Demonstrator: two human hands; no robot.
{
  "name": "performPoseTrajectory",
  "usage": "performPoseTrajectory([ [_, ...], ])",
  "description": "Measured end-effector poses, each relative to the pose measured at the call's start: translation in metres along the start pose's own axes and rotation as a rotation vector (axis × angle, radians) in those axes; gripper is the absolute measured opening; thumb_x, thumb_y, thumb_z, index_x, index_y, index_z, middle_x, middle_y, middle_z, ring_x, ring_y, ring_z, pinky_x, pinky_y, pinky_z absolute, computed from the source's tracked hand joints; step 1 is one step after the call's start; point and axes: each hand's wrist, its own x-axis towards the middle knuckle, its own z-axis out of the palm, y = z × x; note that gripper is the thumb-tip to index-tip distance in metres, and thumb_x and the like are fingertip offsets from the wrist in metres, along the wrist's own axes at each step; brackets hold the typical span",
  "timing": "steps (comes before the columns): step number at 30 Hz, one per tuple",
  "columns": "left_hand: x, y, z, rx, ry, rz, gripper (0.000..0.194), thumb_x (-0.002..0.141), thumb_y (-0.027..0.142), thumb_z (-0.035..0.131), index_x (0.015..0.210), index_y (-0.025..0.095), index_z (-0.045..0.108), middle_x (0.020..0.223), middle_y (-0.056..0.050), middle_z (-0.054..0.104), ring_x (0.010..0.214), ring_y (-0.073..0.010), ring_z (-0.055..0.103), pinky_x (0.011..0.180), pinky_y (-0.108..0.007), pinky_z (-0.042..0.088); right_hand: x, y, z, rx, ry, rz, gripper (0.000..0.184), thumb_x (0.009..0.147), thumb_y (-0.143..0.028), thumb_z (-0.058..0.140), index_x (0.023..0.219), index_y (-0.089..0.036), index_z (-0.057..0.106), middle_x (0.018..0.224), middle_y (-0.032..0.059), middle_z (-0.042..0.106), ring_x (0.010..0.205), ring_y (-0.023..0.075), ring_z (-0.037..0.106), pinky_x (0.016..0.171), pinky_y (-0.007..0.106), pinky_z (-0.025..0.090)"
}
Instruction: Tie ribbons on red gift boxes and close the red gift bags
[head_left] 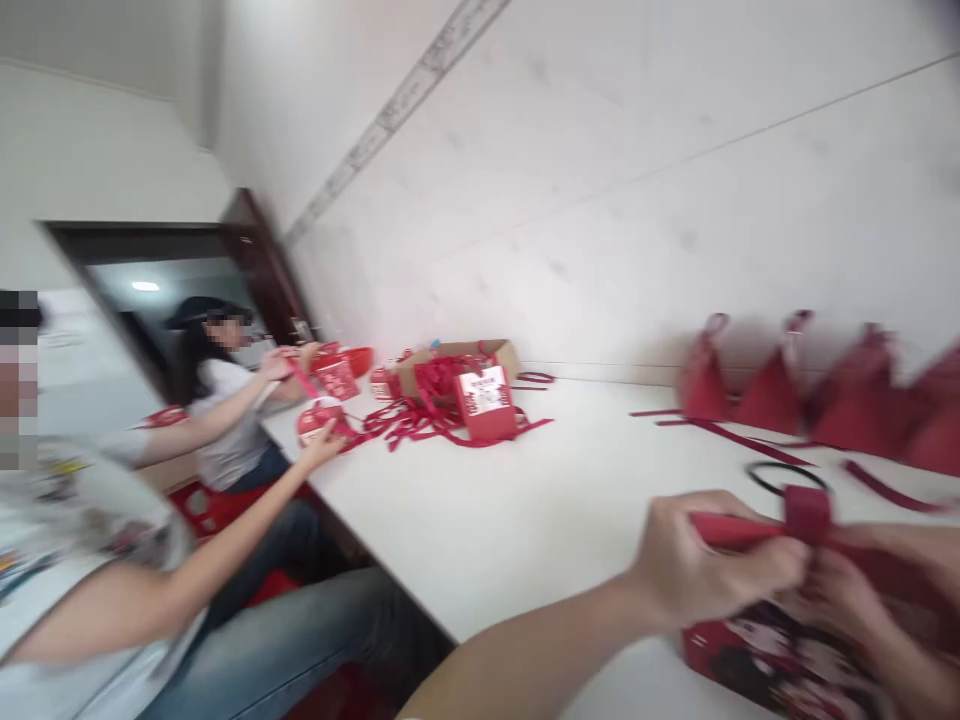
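My left hand is closed in a pinch on a red ribbon above a red printed box at the lower right of the white table. My right hand is curled on the same ribbon and the box top, partly blurred by motion. The ribbon forms a small loop between the two hands.
Several finished red peaked boxes stand along the wall at the right. A black hair tie and loose ribbons lie near them. Far left, a cardboard box and a ribbon pile. Two other people sit at the left, handling red boxes.
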Motion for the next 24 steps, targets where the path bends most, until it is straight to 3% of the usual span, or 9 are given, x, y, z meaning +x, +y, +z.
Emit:
performPoseTrajectory([
  [3,0.002,0.009,-0.007,0.046,-0.082,0.087,0.023,0.071,0.030,0.063,0.057,0.014,0.053,0.054,0.001,0.049,0.052,-0.0078,0.042,0.050,-0.020,0.036,0.002,-0.007,-0.029,-0.097,-0.014,-0.151,0.016,0.090,-0.041,0.048,0.088,-0.026,0.052,0.078,0.0038,0.055,0.065,0.0183,0.057,0.054,0.032,0.044],
  [6,0.005,0.010,-0.010,0.101,-0.101,0.156,0.021,0.075,0.029,0.062,0.061,0.014,0.056,0.058,0.001,0.053,0.055,-0.0081,0.046,0.053,-0.019,0.039,0.010,-0.018,-0.028,-0.081,0.005,-0.202,0.002,0.089,-0.021,0.049,0.089,-0.022,0.050,0.078,0.0019,0.053,0.069,0.0147,0.055,0.057,0.026,0.045],
  [8,0.006,0.009,-0.010,0.124,-0.104,0.189,0.021,0.076,0.028,0.062,0.061,0.014,0.057,0.058,0.001,0.054,0.055,-0.0083,0.048,0.054,-0.019,0.040,0.013,-0.022,-0.023,-0.049,0.011,-0.203,0.007,0.086,-0.014,0.050,0.087,-0.021,0.049,0.077,0.0010,0.051,0.068,0.0138,0.053,0.058,0.025,0.044],
  [24,0.007,0.008,-0.014,0.227,-0.102,0.179,0.023,0.079,0.029,0.056,0.061,0.014,0.055,0.052,0.002,0.049,0.050,-0.0078,0.043,0.047,-0.019,0.038,0.013,-0.026,-0.024,0.073,-0.022,-0.127,0.015,0.084,-0.007,0.046,0.088,-0.020,0.050,0.077,0.0005,0.050,0.066,0.0120,0.050,0.055,0.023,0.043],
])
